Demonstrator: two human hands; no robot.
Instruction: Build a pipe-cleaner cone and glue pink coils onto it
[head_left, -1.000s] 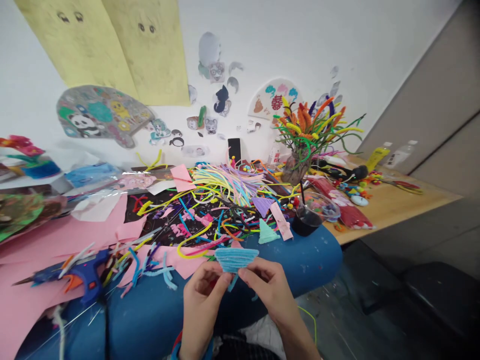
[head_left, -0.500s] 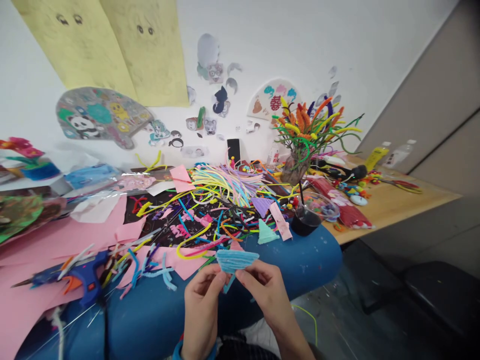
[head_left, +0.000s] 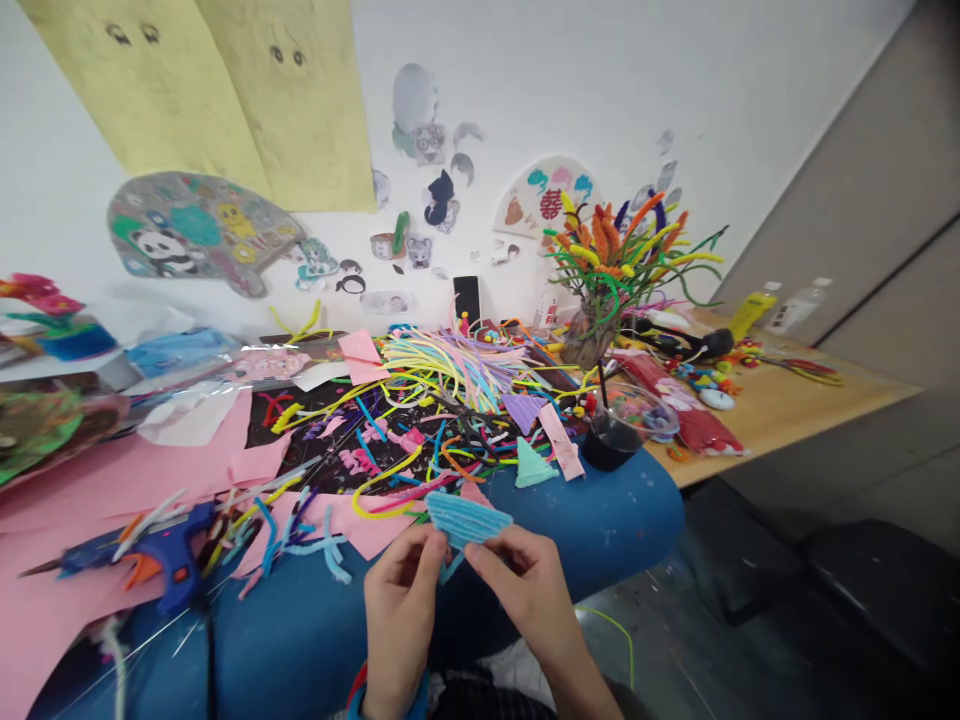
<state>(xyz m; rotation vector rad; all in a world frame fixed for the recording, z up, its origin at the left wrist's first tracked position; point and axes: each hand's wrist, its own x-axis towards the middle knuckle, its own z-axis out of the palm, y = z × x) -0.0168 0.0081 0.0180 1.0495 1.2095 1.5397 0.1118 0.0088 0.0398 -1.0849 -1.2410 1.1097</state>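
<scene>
Between my two hands is a light-blue piece made of pipe cleaners (head_left: 466, 520) laid side by side in a tapering shape. My left hand (head_left: 403, 590) pinches its left lower edge, thumb in front. My right hand (head_left: 525, 575) pinches the right lower edge the same way. A short blue end hangs below, between the thumbs. Beyond the hands lie a mint-green triangle (head_left: 534, 463), a purple striped triangle (head_left: 523, 410) and a pink strip of paper (head_left: 561, 440). Loose pipe cleaner scraps (head_left: 315, 540) lie left of my left hand.
A blue glue gun (head_left: 169, 565) with its cord rests on pink paper (head_left: 187, 470) at the left. A bundle of pastel pipe cleaners (head_left: 457, 365) lies mid-table. A cup of dark drink with a straw (head_left: 611, 440) stands at the right, before a vase of pipe-cleaner flowers (head_left: 589, 330).
Both hands and the light-blue piece have shifted slightly left. The piece has tilted, its right end now lower. The view has moved a little; the table things lie as before.
</scene>
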